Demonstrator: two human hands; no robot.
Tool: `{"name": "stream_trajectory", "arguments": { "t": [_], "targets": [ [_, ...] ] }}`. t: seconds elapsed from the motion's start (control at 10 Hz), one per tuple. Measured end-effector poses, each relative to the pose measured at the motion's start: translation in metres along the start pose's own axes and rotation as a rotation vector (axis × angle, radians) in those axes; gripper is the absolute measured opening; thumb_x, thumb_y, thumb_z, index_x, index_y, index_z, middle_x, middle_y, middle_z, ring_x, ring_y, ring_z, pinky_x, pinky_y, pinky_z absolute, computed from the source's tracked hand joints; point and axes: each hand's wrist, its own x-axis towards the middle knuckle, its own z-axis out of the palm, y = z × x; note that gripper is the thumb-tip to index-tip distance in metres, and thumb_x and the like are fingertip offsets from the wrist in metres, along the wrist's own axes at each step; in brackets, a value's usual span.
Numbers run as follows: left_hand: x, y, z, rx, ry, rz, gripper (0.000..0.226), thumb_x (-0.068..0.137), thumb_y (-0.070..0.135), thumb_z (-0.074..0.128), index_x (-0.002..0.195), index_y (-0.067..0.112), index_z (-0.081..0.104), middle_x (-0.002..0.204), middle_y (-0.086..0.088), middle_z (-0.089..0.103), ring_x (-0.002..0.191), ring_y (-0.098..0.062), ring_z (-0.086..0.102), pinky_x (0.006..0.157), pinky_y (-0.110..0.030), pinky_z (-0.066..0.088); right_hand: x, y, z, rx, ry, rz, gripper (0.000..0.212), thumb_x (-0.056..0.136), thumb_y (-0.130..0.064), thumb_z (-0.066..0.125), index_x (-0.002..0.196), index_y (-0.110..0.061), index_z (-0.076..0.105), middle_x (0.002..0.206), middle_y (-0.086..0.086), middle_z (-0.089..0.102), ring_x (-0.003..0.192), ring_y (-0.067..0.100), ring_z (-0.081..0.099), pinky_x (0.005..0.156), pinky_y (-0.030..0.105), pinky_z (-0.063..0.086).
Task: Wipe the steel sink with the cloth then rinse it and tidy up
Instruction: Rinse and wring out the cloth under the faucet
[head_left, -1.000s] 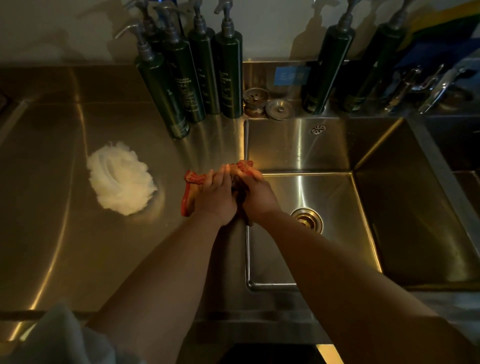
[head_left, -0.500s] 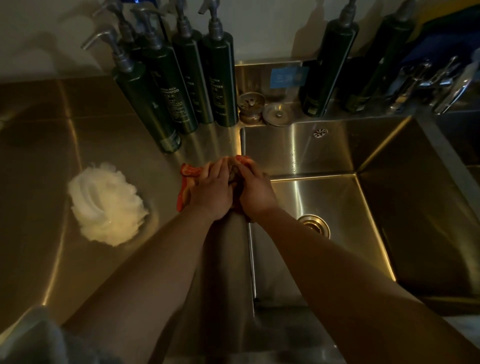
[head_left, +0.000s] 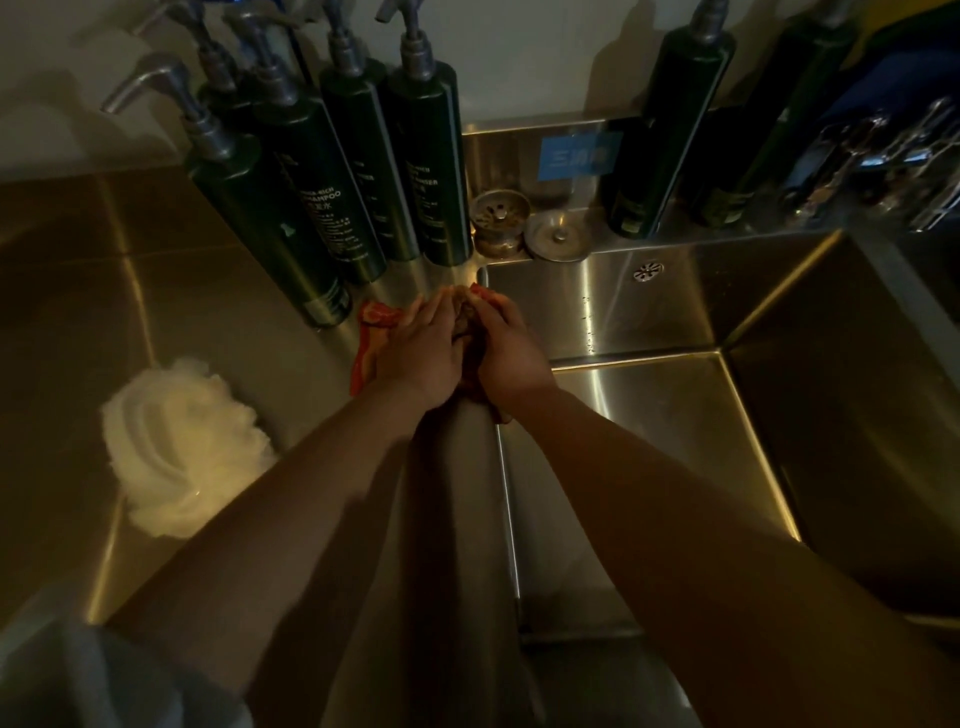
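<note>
A red-orange cloth (head_left: 375, 332) lies on the steel counter at the left rim of the sink (head_left: 649, 312). My left hand (head_left: 423, 353) lies flat on top of the cloth with fingers stretched forward. Right beside it, my right hand (head_left: 506, 351) grips the cloth's bunched right end over the sink's rim, fingers curled around it. Most of the cloth is hidden under both hands. The steel basin is dim and bare.
Several dark green pump bottles (head_left: 311, 197) stand along the back wall, two more (head_left: 670, 130) behind the sink. A strainer basket (head_left: 500, 218) and a drain lid (head_left: 557, 236) sit on the back ledge. A white fluffy pad (head_left: 182, 441) lies on the left counter. Taps (head_left: 883, 166) are far right.
Both hands, still on the cloth, have slid a little away from me along the sink's left rim toward the bottles. The camera has leaned in closer.
</note>
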Motion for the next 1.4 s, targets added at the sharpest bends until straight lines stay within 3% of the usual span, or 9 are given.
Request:
{"name": "stream_trajectory", "arguments": {
  "t": [0.2,0.4,0.5,0.6,0.7,0.8,1.0,1.2,1.4],
  "targets": [
    [-0.023,0.006,0.002,-0.004,0.006,-0.038,0.061,0.100,0.028,0.031,0.150,0.022,-0.002,0.159,0.005,-0.001,0.145,-0.017,0.002,0.118,-0.037,0.010,-0.020,-0.005,-0.003,0.118,0.016,0.006,0.057,0.083,-0.012,0.059,0.138,-0.015,0.043,0.147,0.012,0.031,0.133,0.030,0.035,0.110,0.041,0.032],
    [-0.082,0.017,0.020,-0.019,0.015,-0.074,0.063,0.098,0.028,0.032,0.150,0.022,-0.003,0.159,0.006,0.000,0.145,-0.019,0.003,0.115,-0.045,0.015,-0.077,-0.011,-0.008,0.167,0.006,0.017,0.049,0.086,-0.006,0.053,0.134,-0.015,0.050,0.140,0.014,0.037,0.125,0.032,0.042,0.109,0.035,0.033],
    [-0.115,0.026,0.029,-0.002,0.024,-0.131,0.065,0.096,0.032,0.032,0.150,0.024,-0.003,0.158,0.009,0.001,0.145,-0.017,0.005,0.114,-0.047,0.018,-0.107,-0.013,-0.015,0.101,-0.047,-0.043,0.042,0.087,-0.004,0.052,0.127,-0.015,0.056,0.131,0.005,0.049,0.117,0.018,0.050,0.103,0.028,0.039],
    [-0.148,0.038,0.038,0.001,0.055,-0.185,0.067,0.093,0.033,0.035,0.150,0.027,0.000,0.158,0.010,0.006,0.144,-0.015,0.008,0.112,-0.046,0.022,-0.132,-0.016,-0.026,0.116,-0.044,-0.012,0.020,0.090,-0.011,0.054,0.108,-0.017,0.061,0.093,-0.003,0.067,0.089,0.016,0.063,0.086,0.040,0.048],
    [-0.177,0.054,0.047,0.036,0.055,-0.208,0.067,0.093,0.035,0.035,0.150,0.024,0.000,0.158,0.010,0.007,0.143,-0.016,0.010,0.109,-0.046,0.022,-0.162,-0.016,-0.036,0.080,-0.178,-0.022,0.039,0.085,0.000,0.050,0.121,-0.013,0.058,0.120,0.014,0.053,0.106,0.027,0.052,0.080,0.013,0.034],
    [-0.206,0.072,0.057,0.042,0.030,-0.209,0.066,0.095,0.036,0.032,0.150,0.021,-0.002,0.158,0.009,0.005,0.142,-0.018,0.009,0.108,-0.047,0.023,-0.194,-0.010,-0.047,0.102,-0.160,-0.064,0.036,0.083,-0.002,0.055,0.118,-0.005,0.061,0.118,0.017,0.050,0.104,0.025,0.052,0.075,-0.002,0.026],
    [-0.251,0.124,0.063,0.057,-0.049,-0.277,0.076,0.089,0.024,0.045,0.150,0.023,0.000,0.157,0.009,0.003,0.142,-0.018,0.006,0.108,-0.050,0.026,-0.231,0.010,-0.075,0.015,-0.394,0.006,0.043,0.083,-0.006,0.056,0.126,-0.011,0.054,0.129,0.015,0.046,0.115,0.028,0.046,0.087,0.024,0.036],
    [-0.279,0.175,0.058,-0.050,-0.006,-0.353,0.066,0.089,0.021,0.046,0.147,0.028,0.014,0.148,0.002,0.026,0.131,-0.028,0.028,0.098,-0.047,0.032,-0.267,0.022,-0.109,-0.041,-0.374,-0.020,0.039,0.083,-0.022,0.064,0.121,-0.011,0.060,0.126,0.011,0.048,0.115,0.024,0.047,0.096,0.019,0.032],
    [-0.291,0.201,0.065,-0.113,-0.103,-0.338,0.067,0.086,0.025,0.047,0.145,0.027,0.017,0.146,0.002,0.030,0.130,-0.026,0.030,0.097,-0.051,0.032,-0.290,0.025,-0.147,-0.195,-0.413,-0.075,0.045,0.078,-0.017,0.068,0.122,-0.017,0.061,0.129,0.006,0.047,0.117,0.026,0.041,0.100,0.027,0.032]
  ]
}}
